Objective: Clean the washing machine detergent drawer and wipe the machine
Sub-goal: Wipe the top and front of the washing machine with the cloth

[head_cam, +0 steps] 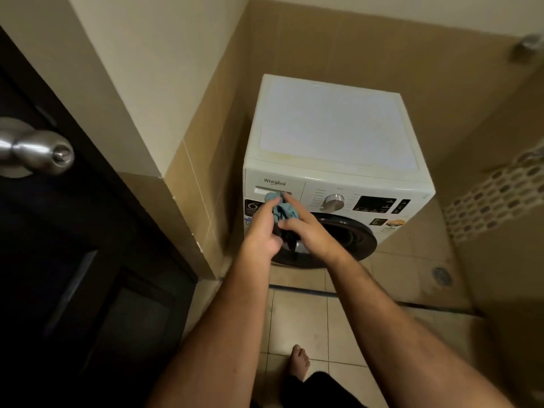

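A white front-loading washing machine (332,128) stands in a tiled corner. Its detergent drawer (275,185) is at the front's upper left and looks closed. A crumpled blue cloth (283,209) is bunched just below the drawer's handle recess. My left hand (260,231) grips the cloth from the left. My right hand (304,228) holds the cloth from the right, with one finger stretched up toward the drawer handle. Both hands hide part of the dark round door (350,237).
A dark door with a metal knob (38,151) stands open at the left. A tiled wall ledge (182,201) sits close beside the machine's left side. The control dial (334,201) and display (375,204) are to the right of the drawer. A bare foot (298,360) stands on the floor tiles.
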